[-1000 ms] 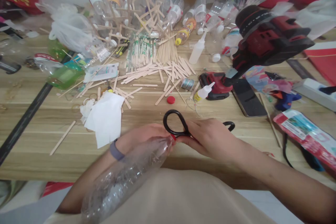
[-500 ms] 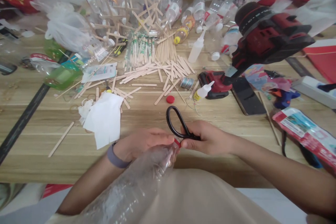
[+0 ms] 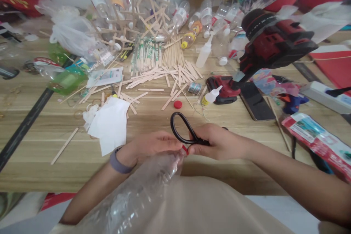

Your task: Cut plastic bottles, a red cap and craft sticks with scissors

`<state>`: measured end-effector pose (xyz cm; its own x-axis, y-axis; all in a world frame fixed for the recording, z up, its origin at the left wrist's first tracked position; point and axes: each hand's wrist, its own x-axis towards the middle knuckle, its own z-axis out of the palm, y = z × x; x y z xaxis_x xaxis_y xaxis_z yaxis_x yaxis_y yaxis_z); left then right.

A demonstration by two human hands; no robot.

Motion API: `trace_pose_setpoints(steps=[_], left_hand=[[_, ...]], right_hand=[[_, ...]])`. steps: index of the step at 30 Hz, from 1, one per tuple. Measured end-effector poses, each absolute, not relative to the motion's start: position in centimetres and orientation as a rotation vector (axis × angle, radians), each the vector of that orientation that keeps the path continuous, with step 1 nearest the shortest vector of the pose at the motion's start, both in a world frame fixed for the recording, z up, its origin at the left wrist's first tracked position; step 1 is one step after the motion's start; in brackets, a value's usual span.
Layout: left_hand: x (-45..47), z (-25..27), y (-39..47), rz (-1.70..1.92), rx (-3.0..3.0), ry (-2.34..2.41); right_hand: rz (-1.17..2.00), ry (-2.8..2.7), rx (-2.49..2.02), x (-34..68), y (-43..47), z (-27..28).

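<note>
A clear plastic bottle [image 3: 137,197] lies slanted across my lap, its neck pointing up and right toward my right hand. Round the neck, near a red ring [image 3: 185,150], my left hand [image 3: 155,144] is closed. My right hand [image 3: 212,140] grips black-handled scissors [image 3: 182,139]; one handle loop sticks out to the left above the neck. The scissor blades are hidden by my fingers. Close to the red ring, my right thumb presses beside the neck. On the table just beyond my hands lies a red bottle cap [image 3: 177,104].
Wooden craft sticks [image 3: 153,75] are spread over the mid-table, with several plastic bottles behind. To the right are a red-black cordless drill [image 3: 274,44], a glue bottle [image 3: 211,96], a phone [image 3: 257,102] and a power strip [image 3: 326,95]. White paper [image 3: 109,122] lies at left.
The scissor handles have shifted slightly left and tilted with my right hand. The left hand keeps its hold on the bottle neck, and the camera view has moved a little.
</note>
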<state>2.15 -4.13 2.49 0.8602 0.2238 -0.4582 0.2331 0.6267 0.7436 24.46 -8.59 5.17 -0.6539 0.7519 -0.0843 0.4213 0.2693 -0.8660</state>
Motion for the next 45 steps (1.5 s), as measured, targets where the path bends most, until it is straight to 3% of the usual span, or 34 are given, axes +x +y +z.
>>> trace_pose_setpoints(steps=[14,27,30,37,45], left_hand=[[2.1,1.7,-3.8,-0.029,0.766,0.555],[2.3,2.0,-4.1,0.034,0.786,0.581],[2.3,2.2,-4.3,0.001,0.803,0.596],[2.1,4.0,-5.2,-0.048,0.858,0.648],[2.1,5.2,-5.7,-0.038,0.920,0.703]], right_hand=[[0.626,-2.421,-1.493,24.0,-9.6,5.7],[0.423,-2.500,-1.556,23.8,-10.9,5.0],[0.550,-2.496,-1.524,23.7,-11.0,5.2],[1.266,-2.155,-1.182,23.9,-10.4,5.1],[1.638,-1.855,-0.874,23.6,-9.9,3.8]])
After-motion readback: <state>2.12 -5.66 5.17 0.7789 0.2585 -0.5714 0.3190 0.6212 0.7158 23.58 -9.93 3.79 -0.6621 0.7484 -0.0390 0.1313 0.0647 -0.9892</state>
